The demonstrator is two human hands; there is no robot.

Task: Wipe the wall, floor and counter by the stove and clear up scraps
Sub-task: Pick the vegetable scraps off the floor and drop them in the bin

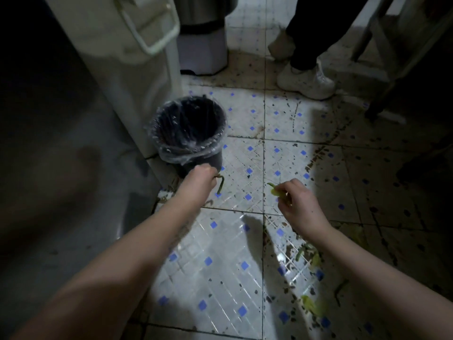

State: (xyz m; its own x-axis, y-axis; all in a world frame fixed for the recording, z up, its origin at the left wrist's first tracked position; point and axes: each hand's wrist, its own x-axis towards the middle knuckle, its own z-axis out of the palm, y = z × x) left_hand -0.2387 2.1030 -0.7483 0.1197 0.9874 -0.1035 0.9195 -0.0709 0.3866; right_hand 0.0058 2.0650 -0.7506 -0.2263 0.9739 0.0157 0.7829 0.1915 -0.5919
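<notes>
Floor (220, 278): white tiles with small blue squares, speckled with dark grime, thickest toward the right.
Loose scraps (310, 256): pale green leaf bits and stems lie on the tiles at the near right, beside the right forearm, not yet gathered.
Right hand (297, 204): fingers curled, pinching a small leaf scrap (274, 191) at the fingertips, above the tiles and apart from the bin.
Left hand (199, 177): fingers curled round a thin bent stalk (221, 184), whose free end hangs down; the hand sits just in front of the bin's base, below its rim.
Bin (221, 136): small, dark and upright against a white cupboard (137, 77), with a clear bag folded over the rim.
Beyond: another person's white shoe (306, 81) stands on the tiles past the bin.
Risk: the bin looks light, so a knock from the low left hand as it lifts could likely tip it. A limp scrap let go short of the rim would fall back onto the tiles. The loose bag could catch the stalk's hanging end.
</notes>
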